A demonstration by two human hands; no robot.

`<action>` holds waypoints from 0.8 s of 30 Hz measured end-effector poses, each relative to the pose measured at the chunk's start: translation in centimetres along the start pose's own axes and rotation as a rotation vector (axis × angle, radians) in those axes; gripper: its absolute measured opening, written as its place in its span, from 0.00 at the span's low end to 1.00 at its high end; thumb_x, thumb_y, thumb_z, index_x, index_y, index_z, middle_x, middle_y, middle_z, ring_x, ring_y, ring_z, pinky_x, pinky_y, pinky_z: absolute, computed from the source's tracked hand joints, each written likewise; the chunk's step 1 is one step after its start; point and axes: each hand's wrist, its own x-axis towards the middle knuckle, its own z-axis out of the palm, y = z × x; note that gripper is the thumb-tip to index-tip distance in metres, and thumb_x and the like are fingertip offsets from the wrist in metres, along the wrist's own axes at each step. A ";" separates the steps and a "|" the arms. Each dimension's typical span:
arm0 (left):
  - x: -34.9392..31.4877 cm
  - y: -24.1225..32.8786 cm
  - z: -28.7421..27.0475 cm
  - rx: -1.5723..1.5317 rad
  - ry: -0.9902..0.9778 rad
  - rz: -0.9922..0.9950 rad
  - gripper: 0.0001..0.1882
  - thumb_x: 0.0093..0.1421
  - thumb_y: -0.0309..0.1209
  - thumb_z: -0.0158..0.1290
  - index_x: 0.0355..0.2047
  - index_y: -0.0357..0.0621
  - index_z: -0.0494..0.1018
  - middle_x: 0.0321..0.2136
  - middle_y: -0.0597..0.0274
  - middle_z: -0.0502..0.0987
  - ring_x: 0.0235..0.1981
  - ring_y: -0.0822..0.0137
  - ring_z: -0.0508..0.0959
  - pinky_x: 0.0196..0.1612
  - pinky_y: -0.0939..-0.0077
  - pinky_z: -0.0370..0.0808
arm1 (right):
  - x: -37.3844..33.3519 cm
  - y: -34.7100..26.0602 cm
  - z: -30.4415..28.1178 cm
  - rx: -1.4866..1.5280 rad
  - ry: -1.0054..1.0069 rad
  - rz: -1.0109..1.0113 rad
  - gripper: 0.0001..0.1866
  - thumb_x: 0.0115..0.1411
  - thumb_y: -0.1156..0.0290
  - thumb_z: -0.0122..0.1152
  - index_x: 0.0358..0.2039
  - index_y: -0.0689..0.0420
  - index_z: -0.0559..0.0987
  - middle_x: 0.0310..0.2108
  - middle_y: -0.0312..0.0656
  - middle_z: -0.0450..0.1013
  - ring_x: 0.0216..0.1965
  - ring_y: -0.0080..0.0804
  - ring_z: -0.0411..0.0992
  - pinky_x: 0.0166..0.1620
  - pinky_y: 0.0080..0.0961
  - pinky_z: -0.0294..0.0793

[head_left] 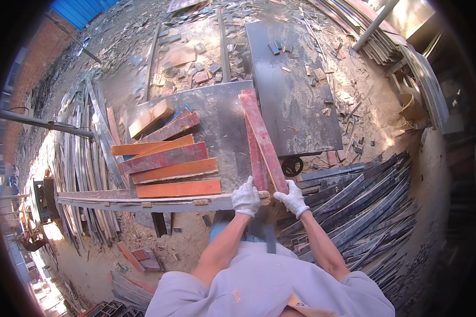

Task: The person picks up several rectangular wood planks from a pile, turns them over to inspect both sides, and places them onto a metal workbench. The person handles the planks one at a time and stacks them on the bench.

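Two long, narrow red wooden boards lie lengthwise in front of me on a dark worktable [225,121], close together at the far end and spread apart nearer me. My left hand [246,197], in a white knit glove, is closed at the near end of the left red board [255,153]. The right red board [265,140] slants across it, and its near end is in my gloved right hand [292,200]. Part of each hand's fingers is hidden. Left of the boards lie several shorter pieces, among them an orange board [179,188] and a thick pale wood block [151,119].
A wooden rail [211,203] edges the table's near side. Beyond stands a second dark panel [296,100] with scraps on it, a black handwheel [292,166] below. Piled dark strips [354,206] lie right, long slats [82,158] left. Offcuts litter the ground.
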 end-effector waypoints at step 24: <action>3.9 -24.8 -19.9 -1.674 0.470 -1.779 0.41 0.64 0.43 0.56 0.73 0.36 0.60 0.76 0.43 0.57 0.74 0.39 0.61 0.70 0.30 0.58 | 10.1 -25.0 15.1 -0.949 -0.513 -0.860 0.41 0.44 0.47 0.80 0.54 0.59 0.76 0.51 0.57 0.73 0.55 0.59 0.73 0.58 0.53 0.74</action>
